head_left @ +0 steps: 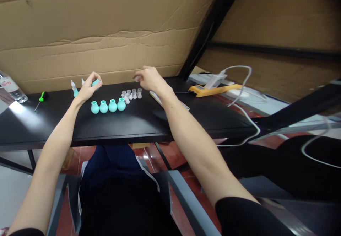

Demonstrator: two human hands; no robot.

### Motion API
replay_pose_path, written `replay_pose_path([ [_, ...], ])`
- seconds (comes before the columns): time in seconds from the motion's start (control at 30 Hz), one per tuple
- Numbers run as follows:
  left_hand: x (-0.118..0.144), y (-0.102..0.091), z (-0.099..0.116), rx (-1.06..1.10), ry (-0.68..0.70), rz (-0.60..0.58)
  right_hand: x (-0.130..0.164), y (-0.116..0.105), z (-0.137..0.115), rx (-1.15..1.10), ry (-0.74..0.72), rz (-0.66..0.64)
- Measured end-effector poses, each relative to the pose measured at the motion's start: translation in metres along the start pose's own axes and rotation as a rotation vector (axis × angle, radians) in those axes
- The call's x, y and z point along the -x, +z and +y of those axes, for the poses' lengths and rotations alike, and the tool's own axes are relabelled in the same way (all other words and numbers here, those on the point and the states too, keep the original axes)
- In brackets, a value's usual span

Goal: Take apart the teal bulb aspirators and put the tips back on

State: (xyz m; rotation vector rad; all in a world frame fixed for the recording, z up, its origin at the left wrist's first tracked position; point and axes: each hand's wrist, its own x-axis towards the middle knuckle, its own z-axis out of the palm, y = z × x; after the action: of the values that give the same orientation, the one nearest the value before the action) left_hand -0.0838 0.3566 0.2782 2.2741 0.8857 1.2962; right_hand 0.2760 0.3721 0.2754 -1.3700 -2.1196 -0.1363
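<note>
My left hand [90,86] is closed around a teal rubber bulb [96,82], held just above the black table. To its right my right hand [147,78] is raised, its fingers pinched on a small translucent plastic nozzle piece [137,78], partly covered by the fingers. Several teal bulbs [112,105] stand in a row in front of the hands, their mouths upward. Behind that row, clear plastic nozzle pieces [134,94] are grouped together. Beyond my left hand stand assembled bulbs with clear pointed tips [74,87], partly hidden by the hand.
A green-handled screwdriver [41,99] and a water bottle [12,86] are at the left of the black table [144,122]. A flat phone-like object [183,105] lies under my right forearm. A yellow device [202,90] and white cables [247,118] are at the right. Cardboard [106,26] walls the back.
</note>
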Motion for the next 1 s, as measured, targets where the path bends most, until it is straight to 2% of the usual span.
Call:
replay_pose_path([
  [0.1, 0.002, 0.000, 0.002, -0.024, -0.032, -0.053, 0.002, -0.005, 0.010, 0.150, 0.192, -0.137],
  [0.2, 0.004, 0.002, 0.008, -0.024, -0.073, -0.115, 0.004, -0.007, 0.016, 0.196, 0.272, -0.240],
  [0.37, 0.010, 0.001, 0.009, -0.016, -0.149, -0.217, 0.003, -0.008, 0.018, 0.101, 0.237, -0.374],
  [0.57, 0.012, -0.009, 0.006, 0.016, -0.173, -0.336, 0.004, -0.012, 0.018, 0.062, 0.197, -0.450],
  [0.63, 0.013, -0.011, 0.008, 0.001, -0.177, -0.364, 0.003, -0.012, 0.020, 0.076, 0.178, -0.444],
  [0.7, 0.013, -0.012, 0.011, -0.018, -0.178, -0.372, 0.002, -0.009, 0.021, 0.094, 0.165, -0.378],
  [0.83, 0.011, -0.011, 0.015, -0.054, -0.124, -0.260, 0.000, -0.004, 0.020, 0.049, 0.166, -0.188],
  [0.93, 0.006, -0.013, 0.013, -0.141, -0.039, -0.049, -0.001, -0.002, 0.016, -0.020, 0.151, -0.118],
  [1.0, 0.004, -0.018, 0.009, -0.301, 0.027, 0.134, -0.001, -0.003, 0.013, -0.053, 0.133, -0.094],
])
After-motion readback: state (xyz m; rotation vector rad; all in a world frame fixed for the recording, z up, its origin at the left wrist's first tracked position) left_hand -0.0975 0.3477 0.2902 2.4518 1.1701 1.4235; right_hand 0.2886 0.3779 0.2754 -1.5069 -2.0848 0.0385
